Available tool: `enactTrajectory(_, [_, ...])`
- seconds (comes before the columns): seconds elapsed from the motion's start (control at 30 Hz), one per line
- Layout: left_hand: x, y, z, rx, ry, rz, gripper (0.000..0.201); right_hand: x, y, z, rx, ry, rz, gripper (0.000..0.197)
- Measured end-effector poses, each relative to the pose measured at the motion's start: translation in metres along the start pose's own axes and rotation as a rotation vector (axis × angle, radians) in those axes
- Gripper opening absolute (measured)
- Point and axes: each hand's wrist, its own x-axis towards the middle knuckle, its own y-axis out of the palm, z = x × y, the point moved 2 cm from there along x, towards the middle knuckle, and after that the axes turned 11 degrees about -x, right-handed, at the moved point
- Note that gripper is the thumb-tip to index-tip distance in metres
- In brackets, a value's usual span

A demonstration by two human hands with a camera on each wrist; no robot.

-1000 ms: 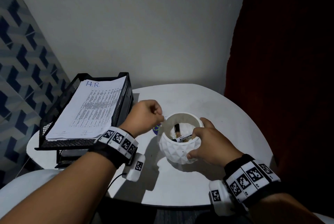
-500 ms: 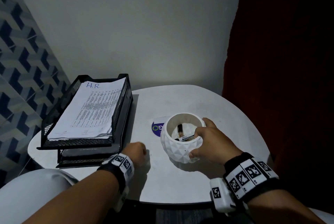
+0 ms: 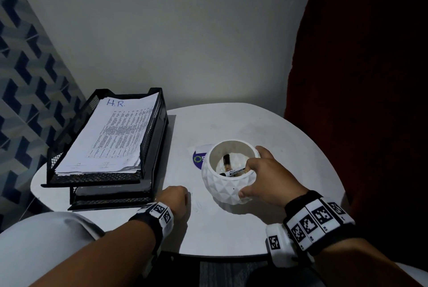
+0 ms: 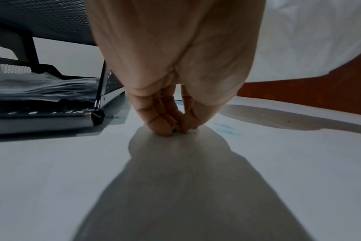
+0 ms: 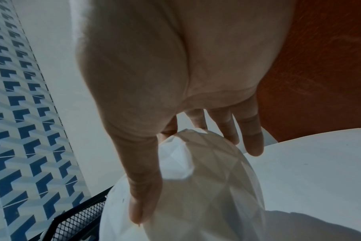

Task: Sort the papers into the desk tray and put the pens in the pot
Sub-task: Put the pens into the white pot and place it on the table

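A white faceted pot (image 3: 228, 191) stands on the round white table (image 3: 266, 129). Inside lie a black marker (image 3: 234, 172) and another dark pen (image 3: 226, 161). My right hand (image 3: 245, 178) grips the pot, thumb (image 5: 142, 195) on the outer wall and fingers over the rim. My left hand (image 3: 178, 196) is near the table's front, left of the pot. Its bunched fingertips (image 4: 165, 128) touch the tabletop and pinch a small shiny thing (image 4: 175, 129) that I cannot identify. The black mesh desk tray (image 3: 152, 147) holds a paper stack (image 3: 111, 138) marked "H.R." on its top tier.
The tray's lower tier holds a dark flat stack (image 3: 111, 190). A round blue sticker or card (image 3: 198, 159) lies partly behind the pot. A dark red curtain (image 3: 359, 101) hangs close on the right, a patterned wall (image 3: 27, 78) on the left.
My left hand has left the pot's rim and come back down to the tabletop near the front edge. The right hand has stayed on the pot.
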Motion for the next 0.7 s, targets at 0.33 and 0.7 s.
enactTrajectory(0.33, [0.014, -0.073, -0.03, -0.891, 0.114, -0.464, 0.031, -0.007, -0.005, 0.0, -0.012, 0.009, -0.01, 0.049])
enactTrajectory(0.7, [-0.007, -0.09, -0.078, -1.033, 0.363, -0.442, 0.031, -0.004, -0.004, 0.002, 0.002, -0.003, -0.021, 0.049])
